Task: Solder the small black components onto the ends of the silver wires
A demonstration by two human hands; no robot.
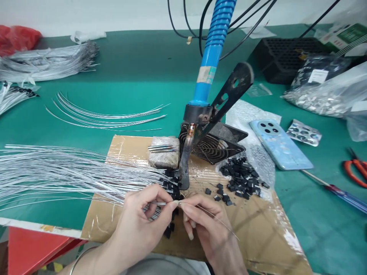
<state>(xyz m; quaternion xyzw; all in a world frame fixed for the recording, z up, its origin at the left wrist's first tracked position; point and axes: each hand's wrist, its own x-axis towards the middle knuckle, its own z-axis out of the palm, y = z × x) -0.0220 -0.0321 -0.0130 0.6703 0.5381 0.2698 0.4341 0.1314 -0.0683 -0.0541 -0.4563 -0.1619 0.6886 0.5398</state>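
My left hand (143, 221) is closed in a pinch on the end of a thin silver wire (43, 172) from the fanned bundle at the left. My right hand (205, 221) pinches a fine wire strand (220, 223) that trails off to the right. Both fingertips meet just below the tip of the blue-handled soldering iron (210, 61), which stands in its black holder on the taped cardboard mat (258, 236). Small black components (243, 177) lie in a pile to the right and under the wire ends by my fingers.
A small black fan (213, 147) sits behind the iron, beside a worn sponge block (163, 154). A light-blue phone (279, 143), a screwdriver (341, 193) and red-handled cutters (357, 170) lie at the right. More wire bundles (48, 63) and bags (327, 93) line the green table's back.
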